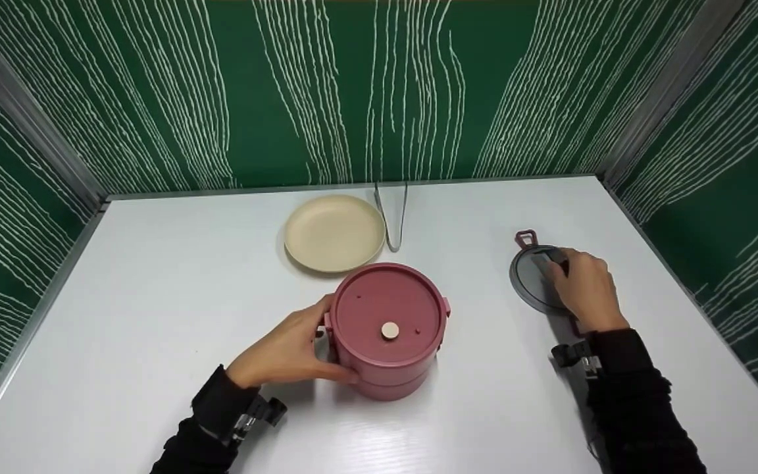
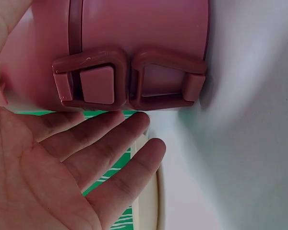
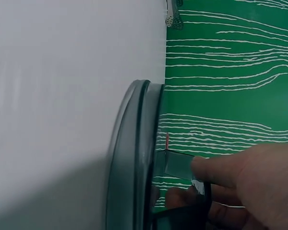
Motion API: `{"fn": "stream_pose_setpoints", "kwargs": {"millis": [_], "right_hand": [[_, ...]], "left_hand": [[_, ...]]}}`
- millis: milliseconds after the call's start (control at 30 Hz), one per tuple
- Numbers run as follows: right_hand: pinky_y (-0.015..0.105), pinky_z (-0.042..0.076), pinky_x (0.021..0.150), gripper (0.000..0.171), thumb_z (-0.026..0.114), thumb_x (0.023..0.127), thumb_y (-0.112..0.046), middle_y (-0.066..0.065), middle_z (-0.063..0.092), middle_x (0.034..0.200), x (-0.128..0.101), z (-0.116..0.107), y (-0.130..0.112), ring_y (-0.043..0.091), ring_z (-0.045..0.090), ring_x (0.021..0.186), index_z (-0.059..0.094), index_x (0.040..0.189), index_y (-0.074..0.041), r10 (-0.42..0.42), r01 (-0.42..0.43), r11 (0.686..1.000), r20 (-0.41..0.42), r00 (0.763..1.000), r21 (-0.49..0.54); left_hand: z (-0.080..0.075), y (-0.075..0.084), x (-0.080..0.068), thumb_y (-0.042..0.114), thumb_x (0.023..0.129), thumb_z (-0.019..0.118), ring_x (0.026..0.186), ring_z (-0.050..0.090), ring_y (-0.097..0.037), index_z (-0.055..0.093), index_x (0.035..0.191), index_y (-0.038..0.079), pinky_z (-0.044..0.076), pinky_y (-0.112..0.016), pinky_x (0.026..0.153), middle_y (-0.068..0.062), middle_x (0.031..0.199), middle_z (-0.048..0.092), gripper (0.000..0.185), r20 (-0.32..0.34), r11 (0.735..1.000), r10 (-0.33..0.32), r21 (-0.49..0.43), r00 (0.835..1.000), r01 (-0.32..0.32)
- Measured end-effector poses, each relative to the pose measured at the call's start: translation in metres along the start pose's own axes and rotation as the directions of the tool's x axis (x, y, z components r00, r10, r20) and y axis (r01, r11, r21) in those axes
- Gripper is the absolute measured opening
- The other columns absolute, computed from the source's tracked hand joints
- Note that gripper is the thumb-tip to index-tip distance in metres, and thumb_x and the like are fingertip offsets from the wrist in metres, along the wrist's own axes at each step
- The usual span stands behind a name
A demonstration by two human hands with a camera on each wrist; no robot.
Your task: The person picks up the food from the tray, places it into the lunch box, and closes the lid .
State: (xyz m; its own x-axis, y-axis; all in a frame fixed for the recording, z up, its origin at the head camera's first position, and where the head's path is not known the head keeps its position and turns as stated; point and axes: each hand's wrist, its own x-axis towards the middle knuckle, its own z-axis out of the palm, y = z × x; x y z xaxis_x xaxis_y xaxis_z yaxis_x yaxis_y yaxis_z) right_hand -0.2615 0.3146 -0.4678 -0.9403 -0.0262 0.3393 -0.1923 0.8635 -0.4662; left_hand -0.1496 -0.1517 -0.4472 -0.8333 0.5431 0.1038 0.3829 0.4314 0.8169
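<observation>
Left hand (image 1: pixel 287 349) rests against the left side of the round pink plastic stacked lunch container (image 1: pixel 387 329), which stands upright near the middle of the white desk (image 1: pixel 155 296). Fingers lie nearly straight along its wall; the wrist view shows the palm spread, fingertips (image 2: pixel 134 122) just below two pink side clasps (image 2: pixel 129 79). Grip: spread, not curled round anything. A small beige knob (image 1: pixel 389 330) sits on the container's lid.

Right hand (image 1: pixel 583 289) lies on the flat dark grey round lid (image 1: pixel 531 280), to the right of the container and well apart from it. Fingers curl over a grey tab (image 3: pixel 177 165) on the lid's top; grip pinches that tab. A dark red loop (image 1: pixel 526 237) sticks out at the lid's far edge.

Behind the container: round cream plate (image 1: pixel 334 232), with metal tongs (image 1: pixel 392 217) just beside it.
</observation>
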Motion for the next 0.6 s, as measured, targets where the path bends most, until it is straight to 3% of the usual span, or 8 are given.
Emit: {"fn": "stream_pose_setpoints", "kwargs": {"millis": [300,600], "right_hand": [[0.066,0.052,0.072,0.028,0.061,0.1,-0.001,0.043,0.065,0.099,0.0013,0.0028,0.0024,0.059,0.064,0.095,0.066,0.119,0.018,-0.038,0.038,0.999,-0.015,0.999,0.003],[0.068,0.049,0.078,0.031,0.061,0.101,0.0,0.041,0.064,0.102,0.0004,0.0039,0.0009,0.06,0.061,0.101,0.064,0.128,0.014,-0.072,0.072,0.997,-0.031,0.997,0.022]], "left_hand": [[0.0001,0.0003,-0.0006,0.045,0.066,0.098,0.133,0.055,-0.007,0.035,0.156,0.039,0.046,-0.039,0.112,0.018,0.146,0.054,0.11,0.0,1.0,-0.006,-0.009,1.0,0.006],[-0.0008,0.0015,-0.0002,0.044,0.065,0.099,0.133,0.055,-0.007,0.036,0.155,0.04,0.045,-0.04,0.112,0.019,0.146,0.054,0.11,-0.006,1.0,-0.018,-0.003,1.0,0.018]]}}
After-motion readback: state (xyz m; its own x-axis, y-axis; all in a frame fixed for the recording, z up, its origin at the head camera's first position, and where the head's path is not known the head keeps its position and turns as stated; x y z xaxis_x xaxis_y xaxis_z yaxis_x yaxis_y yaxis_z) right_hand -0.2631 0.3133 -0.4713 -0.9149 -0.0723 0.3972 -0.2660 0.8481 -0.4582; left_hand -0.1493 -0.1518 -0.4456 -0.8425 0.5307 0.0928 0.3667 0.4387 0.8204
